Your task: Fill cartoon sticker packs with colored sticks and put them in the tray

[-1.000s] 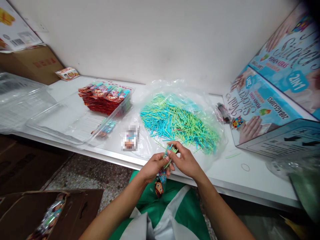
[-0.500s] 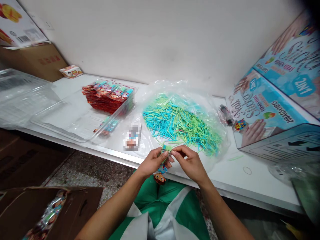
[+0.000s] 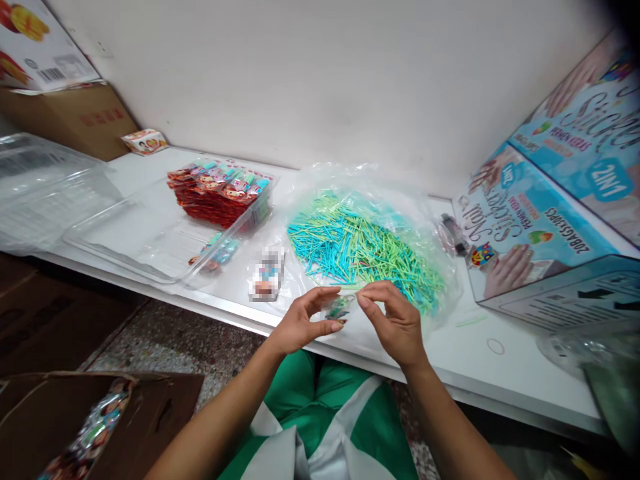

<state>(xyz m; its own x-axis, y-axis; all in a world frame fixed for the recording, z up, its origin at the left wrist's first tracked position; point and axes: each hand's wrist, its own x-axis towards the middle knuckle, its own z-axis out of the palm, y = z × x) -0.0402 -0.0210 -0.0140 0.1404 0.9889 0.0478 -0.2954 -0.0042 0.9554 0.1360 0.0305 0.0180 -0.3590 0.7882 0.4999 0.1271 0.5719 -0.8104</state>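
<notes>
Pale wall (image 3: 320, 80) rises behind a white counter (image 3: 545, 373), with speckled floor (image 3: 230, 360) showing below its near left edge. Toward the left of the counter, a clear plastic tray (image 3: 135, 233) carries a thick stack of red packets (image 3: 215, 203) at its far right end. At the centre, green and blue sticks (image 3: 370, 250) lie heaped in an open clear plastic bag (image 3: 345, 175). On the right stand blue printed cartons (image 3: 530, 213), with 1 rubber band (image 3: 495, 346) lying near them.

Just on the near side of the heap, over the counter's near edge, a small clear packet (image 3: 337, 309) sits between the 2 hands. Its contents look greenish but are too blurred to tell. The left hand (image 3: 306, 321) grasps it, fingers on the far side and thumb on the near side. The right hand (image 3: 393, 321) has thumb and forefinger pinched together at the packet's right end, apparently catching its edge; exactly what lies between the tips is too small to make out.

As a judgement, the packet is light, its film soft, slick and easily creased, while thin sticks would bend or snap if squeezed hard. Its body suits a gentle hold across both sides; its edge suits a fingertip pinch.
</notes>
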